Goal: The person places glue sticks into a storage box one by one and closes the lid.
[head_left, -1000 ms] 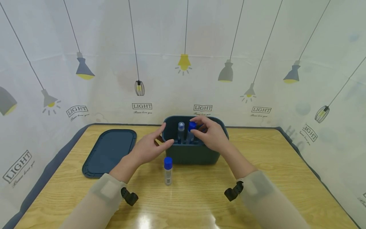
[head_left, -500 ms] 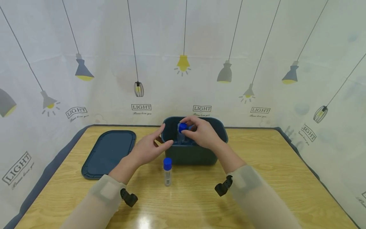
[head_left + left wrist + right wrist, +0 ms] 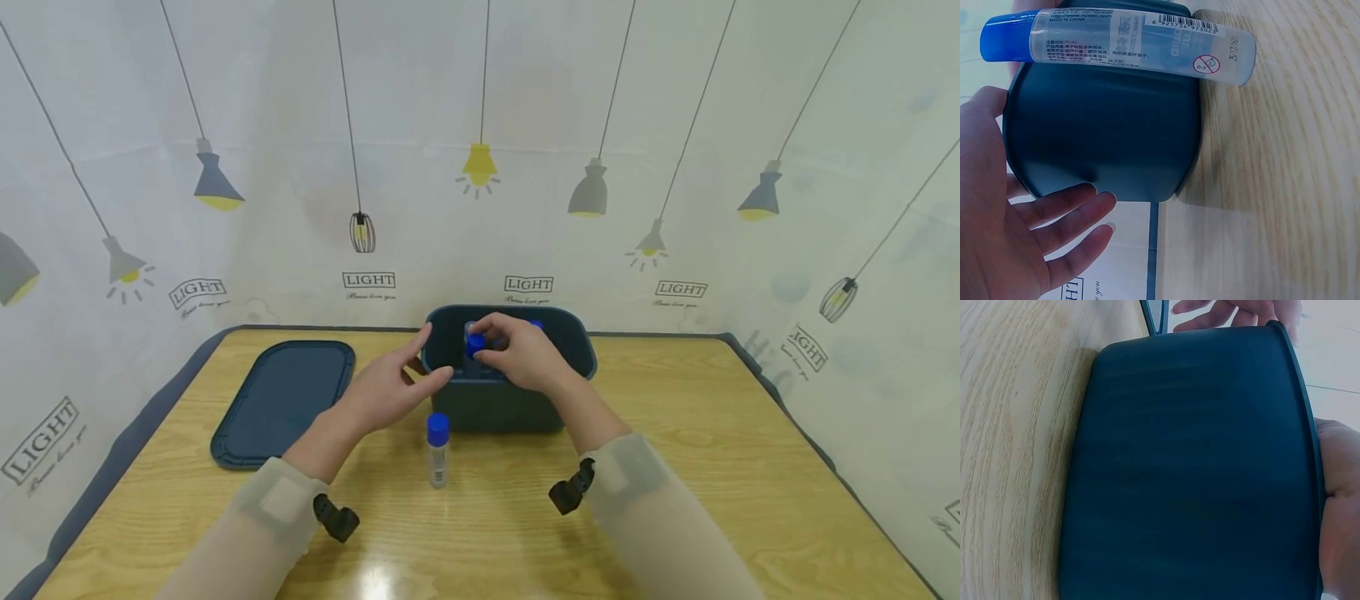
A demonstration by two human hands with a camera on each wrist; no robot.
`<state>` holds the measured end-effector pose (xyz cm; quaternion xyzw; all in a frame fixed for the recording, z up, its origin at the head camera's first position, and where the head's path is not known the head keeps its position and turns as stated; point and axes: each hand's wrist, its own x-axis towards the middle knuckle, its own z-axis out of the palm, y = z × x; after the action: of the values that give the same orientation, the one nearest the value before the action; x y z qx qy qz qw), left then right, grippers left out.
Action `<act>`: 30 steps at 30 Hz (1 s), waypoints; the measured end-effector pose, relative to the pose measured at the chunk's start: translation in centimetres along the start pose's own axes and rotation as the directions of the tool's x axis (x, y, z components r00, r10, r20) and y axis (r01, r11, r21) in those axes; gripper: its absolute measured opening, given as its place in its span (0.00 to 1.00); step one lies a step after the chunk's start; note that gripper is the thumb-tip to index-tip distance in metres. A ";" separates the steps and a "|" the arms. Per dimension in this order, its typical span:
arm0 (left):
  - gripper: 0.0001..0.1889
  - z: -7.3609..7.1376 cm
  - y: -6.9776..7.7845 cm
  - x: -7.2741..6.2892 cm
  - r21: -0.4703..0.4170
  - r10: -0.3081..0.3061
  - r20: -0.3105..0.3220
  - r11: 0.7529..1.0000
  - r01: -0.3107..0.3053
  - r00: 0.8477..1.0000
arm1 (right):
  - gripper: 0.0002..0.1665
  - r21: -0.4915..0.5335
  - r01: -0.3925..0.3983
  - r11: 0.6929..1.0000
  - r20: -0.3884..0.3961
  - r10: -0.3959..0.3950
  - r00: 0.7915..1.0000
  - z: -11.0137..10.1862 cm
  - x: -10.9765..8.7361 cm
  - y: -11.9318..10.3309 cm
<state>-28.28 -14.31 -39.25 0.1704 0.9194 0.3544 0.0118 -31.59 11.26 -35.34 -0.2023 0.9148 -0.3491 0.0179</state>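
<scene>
A dark blue-green box (image 3: pixel 498 408) stands on the table. My right hand (image 3: pixel 517 354) reaches over its rim and pinches the blue cap of a glue bottle (image 3: pixel 476 347) inside. The lower part of that bottle is hidden in the box. Just behind it a clear rounded top (image 3: pixel 469 327) shows, and another blue cap (image 3: pixel 536 325) peeks out past my right hand. My left hand (image 3: pixel 390 385) spreads around the box's left end, fingers mostly straight. A separate glue bottle (image 3: pixel 1141 44), clear with a blue cap and printed label, stands upright in front of the box.
A flat dark blue lid (image 3: pixel 288 400) lies on the wooden table (image 3: pixel 675 492) to the left. Behind the table hangs a pale curtain (image 3: pixel 420 100) printed with lamps, close behind the box.
My right hand has moved left inside the box with the pinched glue bottle, then slightly lower and nearer. A blue cap has come into sight behind it. My left hand has stayed.
</scene>
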 end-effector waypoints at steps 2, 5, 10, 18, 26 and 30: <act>0.49 0.0 0.0 0.0 0.001 0.001 0.001 1.000 -0.001 1.000 | 0.20 -0.015 -0.024 1.000 0.012 0.024 1.000 0.1 0.1 -0.1; 0.49 -0.1 0.1 0.0 0.000 0.000 -0.001 1.000 0.000 1.000 | 0.19 -0.037 -0.050 0.998 0.032 0.051 0.998 0.1 0.1 -0.2; 0.49 -0.1 0.1 0.0 0.003 0.000 -0.002 1.000 0.000 1.000 | 0.18 -0.041 -0.076 0.996 0.048 0.077 0.996 0.1 0.1 -0.5; 0.49 -0.1 0.2 0.0 -0.003 0.003 -0.002 1.000 -0.003 1.000 | 0.20 -0.037 -0.081 0.996 0.050 0.083 0.995 0.1 0.0 -0.6; 0.49 0.0 0.1 -0.1 -0.008 0.005 -0.001 1.000 -0.005 1.000 | 0.24 -0.024 -0.067 0.997 0.048 0.068 0.997 0.1 -0.2 -0.6; 0.49 0.0 0.1 -0.1 -0.003 0.008 -0.003 1.000 -0.008 1.000 | 0.25 -0.016 -0.056 0.998 0.039 0.056 0.998 0.1 -0.2 -0.6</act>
<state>-28.12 -14.25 -39.23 0.1732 0.9182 0.3561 0.0093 -31.19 10.90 -35.01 -0.1834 0.9222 -0.3377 0.0440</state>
